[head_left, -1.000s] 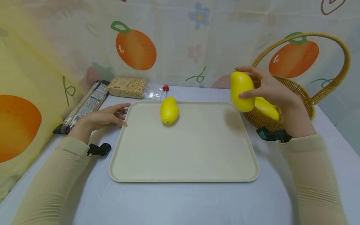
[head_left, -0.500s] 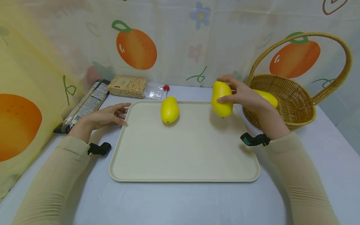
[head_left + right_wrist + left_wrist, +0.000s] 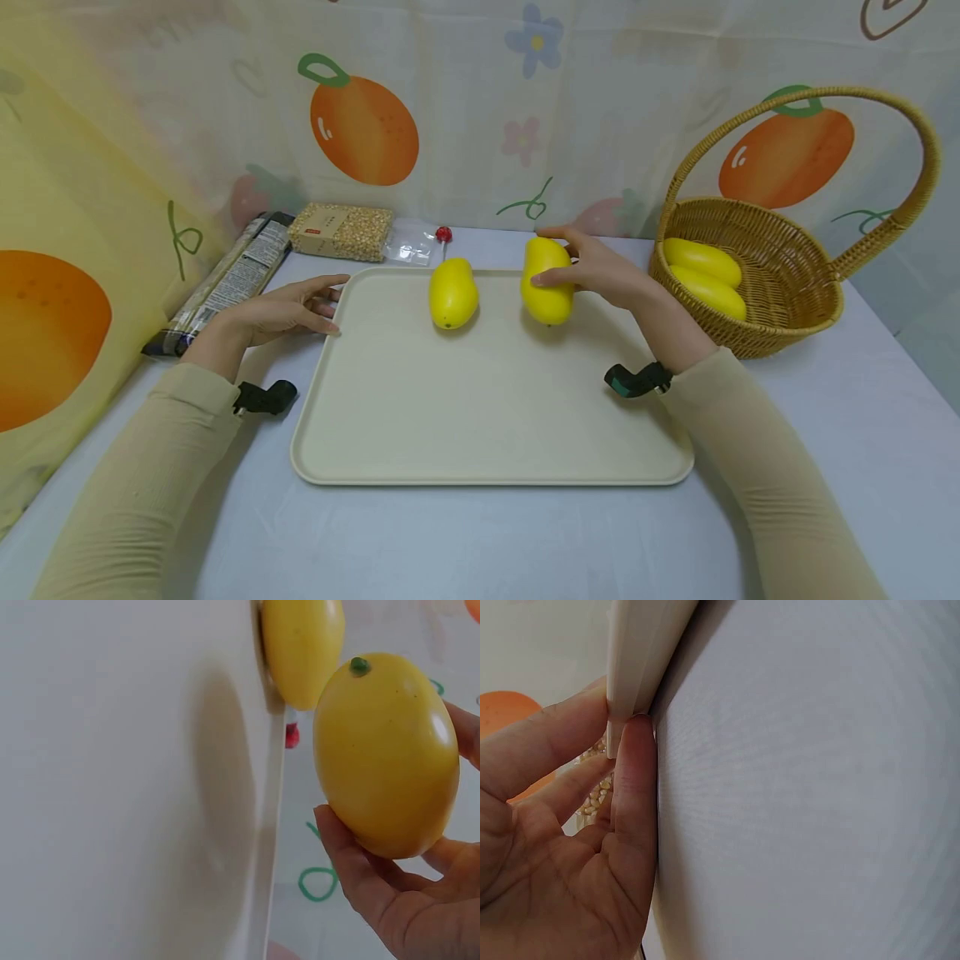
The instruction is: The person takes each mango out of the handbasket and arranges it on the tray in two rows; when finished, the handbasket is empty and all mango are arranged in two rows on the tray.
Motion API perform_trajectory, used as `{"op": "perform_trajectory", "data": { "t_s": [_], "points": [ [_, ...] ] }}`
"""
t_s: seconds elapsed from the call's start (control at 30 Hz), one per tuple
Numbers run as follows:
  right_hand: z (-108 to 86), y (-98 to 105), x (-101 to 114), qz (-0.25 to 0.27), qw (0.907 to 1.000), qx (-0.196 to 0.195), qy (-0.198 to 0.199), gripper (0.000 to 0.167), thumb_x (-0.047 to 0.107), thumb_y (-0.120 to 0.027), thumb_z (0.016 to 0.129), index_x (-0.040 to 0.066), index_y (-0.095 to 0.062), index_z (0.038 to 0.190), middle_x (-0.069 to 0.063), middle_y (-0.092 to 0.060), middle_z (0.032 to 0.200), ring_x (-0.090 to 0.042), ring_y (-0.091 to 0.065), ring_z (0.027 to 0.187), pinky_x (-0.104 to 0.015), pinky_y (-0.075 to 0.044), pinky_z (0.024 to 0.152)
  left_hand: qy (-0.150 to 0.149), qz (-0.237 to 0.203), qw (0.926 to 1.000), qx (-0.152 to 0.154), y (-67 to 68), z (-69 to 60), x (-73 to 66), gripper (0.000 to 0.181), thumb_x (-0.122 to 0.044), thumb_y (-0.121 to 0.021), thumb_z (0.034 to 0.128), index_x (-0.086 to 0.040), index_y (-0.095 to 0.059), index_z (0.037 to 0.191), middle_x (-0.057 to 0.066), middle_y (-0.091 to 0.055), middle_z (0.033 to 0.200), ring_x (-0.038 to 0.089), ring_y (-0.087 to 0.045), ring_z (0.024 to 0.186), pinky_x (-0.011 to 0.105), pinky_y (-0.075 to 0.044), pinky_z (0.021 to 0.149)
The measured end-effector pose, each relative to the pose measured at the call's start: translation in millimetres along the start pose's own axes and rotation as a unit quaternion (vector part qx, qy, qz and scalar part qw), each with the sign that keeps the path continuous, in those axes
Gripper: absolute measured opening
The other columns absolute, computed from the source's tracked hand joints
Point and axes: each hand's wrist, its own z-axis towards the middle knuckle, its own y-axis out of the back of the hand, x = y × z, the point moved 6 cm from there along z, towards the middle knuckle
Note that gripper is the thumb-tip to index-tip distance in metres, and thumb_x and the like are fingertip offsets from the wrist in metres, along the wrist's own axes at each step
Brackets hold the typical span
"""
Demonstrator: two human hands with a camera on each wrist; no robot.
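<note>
Mango (image 3: 546, 305), clamped in the fingers of your right hand (image 3: 606, 268) above the tray (image 3: 480, 408), may roll into its twin (image 3: 453, 293) if released early, being round underneath, while your left hand (image 3: 270, 318), fingers apart, touches the rim (image 3: 630, 660)

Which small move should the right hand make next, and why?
Probably lower the smooth yellow oval fruit in the right hand onto the beige rectangular tray: it is held above a bare part, and the right wrist view shows a gap beneath.

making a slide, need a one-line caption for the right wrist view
Right hand holding a yellow fruit above a pale tray, a second fruit lying on the tray nearby.
</note>
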Motion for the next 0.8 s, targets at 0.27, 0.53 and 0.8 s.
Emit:
{"op": "perform_trajectory", "data": {
  "t_s": [0.27, 0.53, 0.8],
  "points": [
    [12.9, -16.3, -1.0, 0.022, 0.9995, 0.022, -0.012, 0.080, 0.030, -0.072, 0.087, 0.024, -0.030, 0.154, -0.014, -0.044, 0.134, -0.026, -0.050, 0.112, -0.039, -0.047, 0.100, -0.004, 0.004, 1.0000, 0.001, -0.1, -1.0, -1.1, 0.093, -0.009, -0.069, 0.0892, -0.015, -0.010, 0.160, 0.014, -0.027, 0.144, 0.013, -0.042, 0.108, 0.020, -0.045, 0.086],
    [18.8, -26.9, 1.2, 0.026, 0.9988, 0.029, -0.029, 0.078, 0.032, -0.072, 0.087, 0.026, -0.031, 0.153, -0.012, -0.041, 0.142, -0.025, -0.049, 0.117, -0.040, -0.046, 0.103, -0.001, 0.000, 1.0000, 0.001, -0.2, -0.5, -0.4, 0.093, -0.008, -0.070, 0.0888, -0.016, -0.011, 0.160, 0.012, -0.027, 0.144, 0.013, -0.042, 0.108, 0.021, -0.045, 0.086],
    [22.6, -30.9, 1.9, 0.041, 0.9974, 0.031, -0.051, 0.078, 0.032, -0.071, 0.088, 0.026, -0.029, 0.154, -0.013, -0.037, 0.148, -0.026, -0.048, 0.122, -0.044, -0.043, 0.110, -0.002, 0.000, 1.0000, 0.003, -0.7, -0.3, -0.4, 0.092, -0.009, -0.069, 0.0889, -0.017, -0.011, 0.160, 0.013, -0.028, 0.145, 0.013, -0.042, 0.108, 0.021, -0.045, 0.087]
  ]
}}
